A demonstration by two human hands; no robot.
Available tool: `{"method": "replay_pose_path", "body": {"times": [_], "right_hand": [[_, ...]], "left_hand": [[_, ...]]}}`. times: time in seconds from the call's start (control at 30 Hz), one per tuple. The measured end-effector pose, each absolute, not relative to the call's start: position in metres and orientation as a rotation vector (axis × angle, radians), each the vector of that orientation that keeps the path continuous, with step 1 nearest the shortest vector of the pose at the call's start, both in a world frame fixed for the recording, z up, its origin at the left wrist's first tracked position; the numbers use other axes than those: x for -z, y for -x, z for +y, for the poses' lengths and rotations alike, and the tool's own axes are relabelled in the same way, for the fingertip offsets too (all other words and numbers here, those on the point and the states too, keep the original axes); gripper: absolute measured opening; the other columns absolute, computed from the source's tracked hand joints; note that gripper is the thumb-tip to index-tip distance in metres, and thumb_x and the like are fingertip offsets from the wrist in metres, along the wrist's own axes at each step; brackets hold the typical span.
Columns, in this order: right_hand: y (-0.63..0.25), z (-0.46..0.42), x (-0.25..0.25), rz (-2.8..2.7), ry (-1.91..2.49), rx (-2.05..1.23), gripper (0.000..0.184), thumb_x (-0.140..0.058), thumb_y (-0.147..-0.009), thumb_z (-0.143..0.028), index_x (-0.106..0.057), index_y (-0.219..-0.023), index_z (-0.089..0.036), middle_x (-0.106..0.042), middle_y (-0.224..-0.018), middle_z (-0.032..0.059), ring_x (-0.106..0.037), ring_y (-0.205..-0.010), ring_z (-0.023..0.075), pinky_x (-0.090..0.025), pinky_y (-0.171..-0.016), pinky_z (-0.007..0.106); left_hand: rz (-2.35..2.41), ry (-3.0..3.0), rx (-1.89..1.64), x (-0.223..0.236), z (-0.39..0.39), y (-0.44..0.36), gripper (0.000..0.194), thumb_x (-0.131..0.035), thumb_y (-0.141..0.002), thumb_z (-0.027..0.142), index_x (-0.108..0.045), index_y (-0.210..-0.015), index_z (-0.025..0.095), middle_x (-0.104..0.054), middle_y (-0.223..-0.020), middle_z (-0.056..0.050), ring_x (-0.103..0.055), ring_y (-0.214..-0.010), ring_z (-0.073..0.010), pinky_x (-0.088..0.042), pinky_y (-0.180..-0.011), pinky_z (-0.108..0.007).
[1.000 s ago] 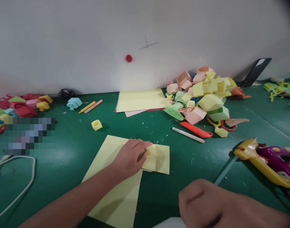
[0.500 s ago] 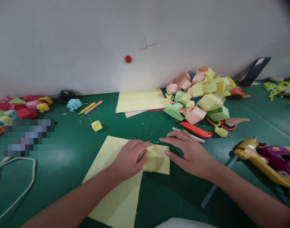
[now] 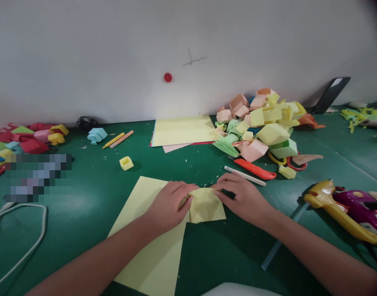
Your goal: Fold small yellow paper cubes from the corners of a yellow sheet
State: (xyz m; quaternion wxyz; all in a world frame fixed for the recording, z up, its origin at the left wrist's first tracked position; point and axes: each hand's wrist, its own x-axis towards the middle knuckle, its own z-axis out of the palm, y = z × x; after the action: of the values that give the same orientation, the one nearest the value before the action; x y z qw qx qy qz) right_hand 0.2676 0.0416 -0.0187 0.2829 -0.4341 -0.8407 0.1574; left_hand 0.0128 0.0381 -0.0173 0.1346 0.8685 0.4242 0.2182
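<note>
While the left grip (image 3: 190, 196) and right grip (image 3: 216, 191) pinch the creased yellow paper (image 3: 207, 205), bare bench (image 3: 219, 259) lies nearer than both.

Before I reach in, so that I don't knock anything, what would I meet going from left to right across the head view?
White cable → light blue folded paper piece → small open yellow paper box → left hand → right hand → yellow glue gun.
</note>
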Motion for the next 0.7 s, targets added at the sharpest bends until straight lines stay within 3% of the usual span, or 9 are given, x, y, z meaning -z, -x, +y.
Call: {"method": "replay_pose_path", "body": {"times": [0.3, 0.53, 0.7], "right_hand": [[-0.2689, 0.042, 0.0206, -2.244, 1.142, -0.471, 0.021, -0.057, -0.096, -0.021, -0.076, -0.105, -0.023, -0.068, -0.098, 0.0068, -0.063, -0.092, 0.0221, -0.056, -0.079, 0.039], [-0.2702, 0.0439, 0.0229, -2.255, 0.924, -0.254, 0.031, -0.054, -0.099, -0.017, -0.072, -0.122, -0.028, -0.067, -0.099, 0.0072, -0.063, -0.089, 0.0202, -0.055, -0.077, 0.037], [-0.2686, 0.0423, 0.0245, -2.273, 0.936, -0.273, 0.026, -0.056, -0.098, -0.017, -0.072, -0.117, -0.023, -0.07, -0.1, 0.0078, -0.063, -0.09, 0.0207, -0.055, -0.078, 0.037]], "left_hand": [[1.257, -2.496, -0.69, 0.017, 0.0395, -0.0112, 0.021, -0.047, -0.099, 0.024, -0.065, -0.11, 0.022, -0.069, -0.101, -0.005, -0.064, -0.095, -0.0206, -0.053, -0.079, -0.034], [1.259, -2.53, -0.768, 0.0191, 0.0419, -0.0111, 0.019, -0.048, -0.097, 0.023, -0.065, -0.103, 0.02, -0.068, -0.098, -0.005, -0.063, -0.091, -0.0201, -0.052, -0.073, -0.031], [1.257, -2.532, -0.762, 0.0202, 0.0422, -0.0111, 0.017, -0.05, -0.097, 0.026, -0.066, -0.103, 0.02, -0.068, -0.098, -0.005, -0.063, -0.091, -0.0201, -0.052, -0.075, -0.032]]}}
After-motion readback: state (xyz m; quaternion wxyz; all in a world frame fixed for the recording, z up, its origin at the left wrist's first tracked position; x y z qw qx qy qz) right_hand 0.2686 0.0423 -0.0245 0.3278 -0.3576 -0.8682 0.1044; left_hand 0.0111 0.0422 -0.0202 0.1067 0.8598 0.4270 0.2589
